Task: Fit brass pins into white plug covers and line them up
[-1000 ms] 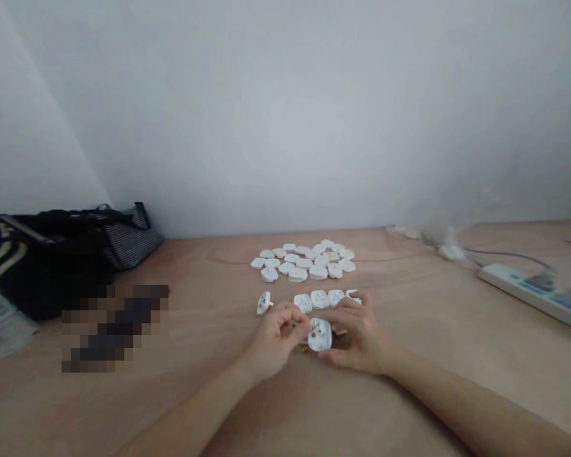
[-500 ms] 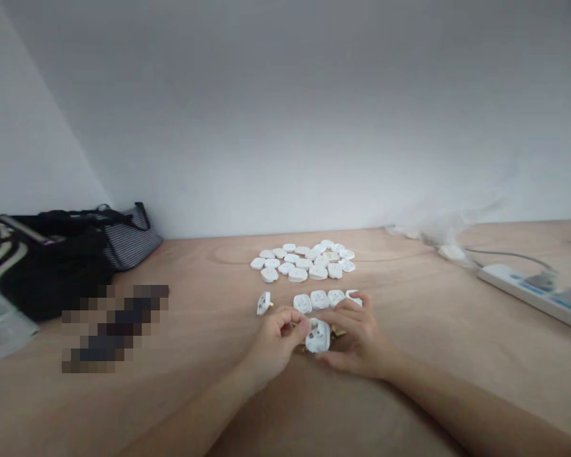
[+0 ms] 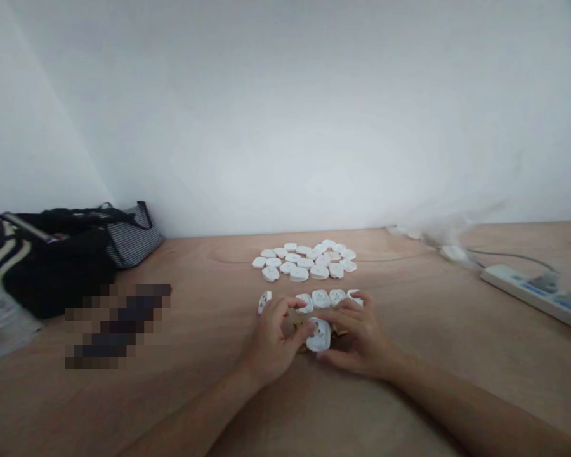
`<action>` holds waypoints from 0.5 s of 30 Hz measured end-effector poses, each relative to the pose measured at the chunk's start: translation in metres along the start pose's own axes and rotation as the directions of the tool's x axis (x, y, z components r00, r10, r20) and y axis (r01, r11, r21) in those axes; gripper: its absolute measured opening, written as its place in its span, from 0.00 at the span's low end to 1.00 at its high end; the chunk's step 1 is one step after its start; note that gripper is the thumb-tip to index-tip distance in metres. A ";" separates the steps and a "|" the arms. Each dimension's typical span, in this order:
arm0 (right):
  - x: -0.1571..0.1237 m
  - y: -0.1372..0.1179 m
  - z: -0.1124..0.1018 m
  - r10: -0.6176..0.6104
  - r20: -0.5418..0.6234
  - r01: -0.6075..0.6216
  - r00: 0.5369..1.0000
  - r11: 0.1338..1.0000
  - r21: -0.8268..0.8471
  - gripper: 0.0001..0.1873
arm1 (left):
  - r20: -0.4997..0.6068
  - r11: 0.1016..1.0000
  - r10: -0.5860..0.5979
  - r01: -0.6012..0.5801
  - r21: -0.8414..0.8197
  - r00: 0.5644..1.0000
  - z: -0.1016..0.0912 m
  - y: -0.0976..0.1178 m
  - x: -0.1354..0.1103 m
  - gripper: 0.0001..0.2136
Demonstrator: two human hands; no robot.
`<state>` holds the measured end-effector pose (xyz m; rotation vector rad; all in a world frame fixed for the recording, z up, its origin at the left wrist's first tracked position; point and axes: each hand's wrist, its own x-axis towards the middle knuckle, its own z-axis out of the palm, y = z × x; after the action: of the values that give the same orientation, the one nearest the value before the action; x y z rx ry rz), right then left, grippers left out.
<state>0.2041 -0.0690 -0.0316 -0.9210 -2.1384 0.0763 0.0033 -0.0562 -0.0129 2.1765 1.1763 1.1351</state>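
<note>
A white plug housing (image 3: 318, 336) with holes in its face lies in front of me between both hands. My right hand (image 3: 359, 333) curls around its right side, thumb at the lower edge and fingers at the upper one. From the left, my left hand (image 3: 278, 339) rests its thumb on the housing's left side, while its fingers are spread away from the thumb. Small brass pieces (image 3: 340, 331) show under and beside the hands, partly hidden. Behind the hands stands a row of white plug parts (image 3: 320, 299). One tilted plug part (image 3: 264, 301) is beyond my left hand, partly covered.
Several white plug covers (image 3: 299, 273) form a cluster farther back on the wooden table (image 3: 209, 285). On the left are a black bag (image 3: 57, 266) and a blurred dark item (image 3: 118, 327). A power strip (image 3: 528, 292) and clear plastic wrap (image 3: 447, 235) lie to the right.
My left fingers have parted from the thumb and reached forward, near the row of parts. The left thumb has moved onto the housing. My right hand has stayed in place.
</note>
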 end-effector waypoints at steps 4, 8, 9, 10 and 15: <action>0.000 0.004 -0.006 0.003 0.094 -0.007 0.996 0.999 0.038 0.27 | 0.267 0.934 0.293 -0.334 0.124 0.918 -0.017 -0.003 0.004 0.34; -0.001 0.006 -0.005 0.007 0.122 -0.011 0.992 0.999 0.032 0.28 | 0.309 0.887 0.317 -0.395 0.237 0.897 -0.013 -0.007 0.002 0.34; -0.001 0.006 -0.004 0.013 0.121 -0.017 0.993 0.999 0.034 0.28 | 0.297 0.883 0.317 -0.395 0.255 0.901 -0.011 -0.007 0.002 0.31; -0.001 0.006 -0.003 0.019 0.119 -0.024 0.993 0.999 0.039 0.28 | 0.286 0.880 0.317 -0.393 0.268 0.904 -0.009 -0.007 0.002 0.29; 0.000 0.005 -0.003 0.064 0.150 -0.075 0.987 0.995 0.065 0.29 | 0.253 0.885 0.312 -0.377 0.273 0.916 -0.008 -0.003 0.001 0.22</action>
<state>0.2088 -0.0663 -0.0312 -0.9748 -2.2237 0.2615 -0.0043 -0.0539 -0.0105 2.7632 0.9548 0.8664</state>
